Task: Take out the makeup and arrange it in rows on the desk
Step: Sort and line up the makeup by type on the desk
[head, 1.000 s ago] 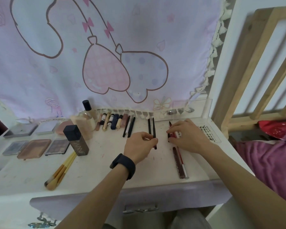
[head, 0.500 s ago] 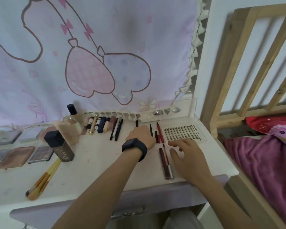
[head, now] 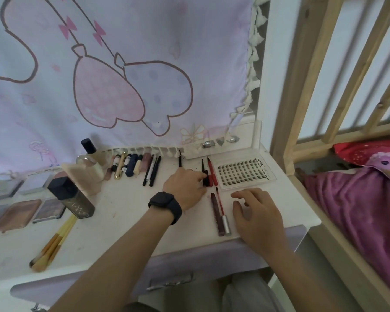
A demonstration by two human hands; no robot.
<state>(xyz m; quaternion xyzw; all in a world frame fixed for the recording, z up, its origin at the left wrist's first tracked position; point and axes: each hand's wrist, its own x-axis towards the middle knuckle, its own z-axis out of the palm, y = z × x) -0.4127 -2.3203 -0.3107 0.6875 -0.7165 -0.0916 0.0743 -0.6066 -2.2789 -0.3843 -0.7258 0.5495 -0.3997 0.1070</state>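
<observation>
Currently in hand: lining up the slim pencils in the back row, centre-right of the frame, on the desk.
Left hand: fingers curled down onto a short black pencil, seemingly pinching it. The thumb is tucked under the palm, so the grip is a guess.
Right hand: fingers straight and spread apart, holding nothing, low over the desk just below the lash tray.
Makeup laid out: a red pencil lies just right of the black one, and two long liners lie between the hands. Tubes sit in a row at upper centre, with a dark bottle, palettes and brushes at left.
Next move calls for: probably setting the black pencil parallel to the red one with ends level, then bringing the two long liners up into the same row.
Hard to make out: where the makeup comes out of is not in view. The far-left palettes are cut by the frame edge. Whether the right palm touches the desk cannot be told.
</observation>
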